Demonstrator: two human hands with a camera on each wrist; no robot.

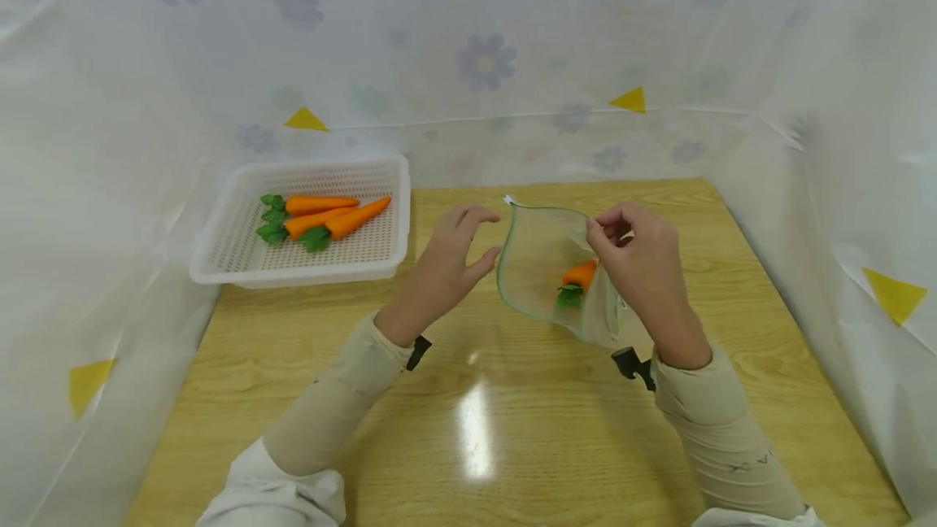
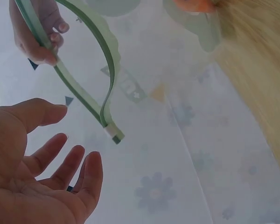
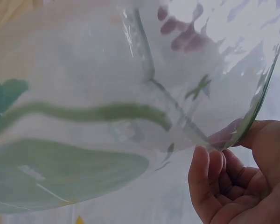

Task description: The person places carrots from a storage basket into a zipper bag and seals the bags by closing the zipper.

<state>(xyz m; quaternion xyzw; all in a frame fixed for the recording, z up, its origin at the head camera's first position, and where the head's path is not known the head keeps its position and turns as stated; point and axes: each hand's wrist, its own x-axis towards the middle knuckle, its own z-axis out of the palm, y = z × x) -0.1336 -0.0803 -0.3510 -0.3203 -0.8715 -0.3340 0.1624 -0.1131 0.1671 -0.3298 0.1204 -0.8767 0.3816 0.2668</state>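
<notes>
Bag [image 1: 538, 259]: translucent pale green, edged in darker green, with a white slider [image 1: 509, 199]. Carrot inside the bag [image 1: 581, 273]: orange, green-leaved. Three carrots [image 1: 359, 219]: orange, green tops. Basket [image 1: 293, 275]: white, its base patterned with perforations. Tabletop [image 1: 410, 437]: yellow-brown, wood-grained. Sheeting [image 1: 417, 80]: whitish, bearing lilac and faint green flowers. Triangles [image 1: 306, 119]: yellow. Inner sleeves [image 1: 322, 413]: beige. Outer sleeves [image 1: 281, 494]: white.
</notes>
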